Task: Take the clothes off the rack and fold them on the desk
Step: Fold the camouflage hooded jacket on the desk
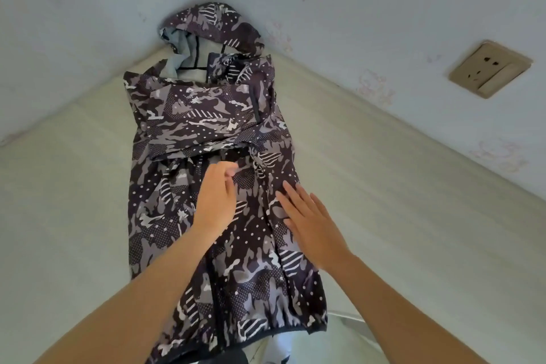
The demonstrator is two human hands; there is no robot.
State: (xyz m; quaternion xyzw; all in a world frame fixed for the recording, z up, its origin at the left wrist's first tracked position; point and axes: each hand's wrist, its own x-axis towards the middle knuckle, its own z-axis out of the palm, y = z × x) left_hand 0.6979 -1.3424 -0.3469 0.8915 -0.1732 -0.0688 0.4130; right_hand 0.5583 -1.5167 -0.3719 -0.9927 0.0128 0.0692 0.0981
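Observation:
A dark camouflage-print hooded jacket (206, 115) lies lengthwise on the pale desk (399, 186), hood toward the wall corner, hem hanging over the near edge. Both sleeves are folded across the chest. My left hand (215, 195) hovers over the jacket's middle with fingers loosely curled, holding nothing that I can see. My right hand (307, 216) lies flat with straight fingers on the jacket's right side.
Two white walls meet in a corner right behind the hood (212, 23). A beige wall socket (490, 68) sits on the right wall above the desk. Bare desk surface lies on both sides of the jacket.

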